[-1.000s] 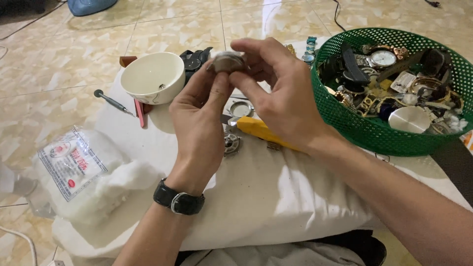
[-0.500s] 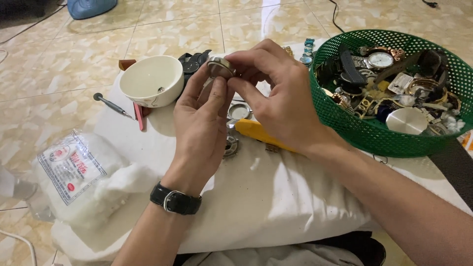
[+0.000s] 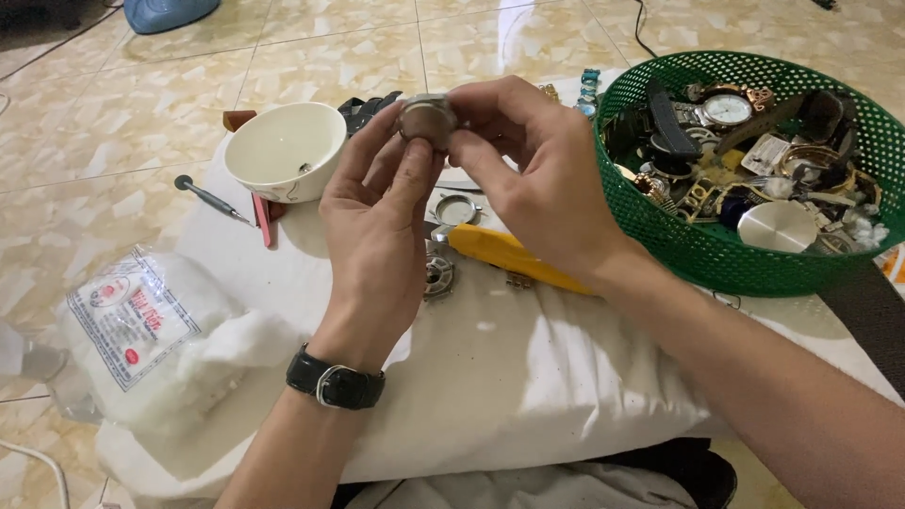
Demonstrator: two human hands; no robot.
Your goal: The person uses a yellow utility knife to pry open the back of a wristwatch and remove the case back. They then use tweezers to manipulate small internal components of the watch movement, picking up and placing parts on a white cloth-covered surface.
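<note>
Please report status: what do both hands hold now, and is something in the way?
Left hand and right hand both pinch a small round metal watch case, raised above the white cloth. White bowl left, green basket right. Nothing between.

Both forearms reach forward from the lower edge and the hands meet, raised, at the middle. The left hand stands upright, back toward the camera, fingers straight and thumb up, with a dark strap on its wrist. The right hand comes from the right, fingers curled and fingertips pinched against the left's.
</note>
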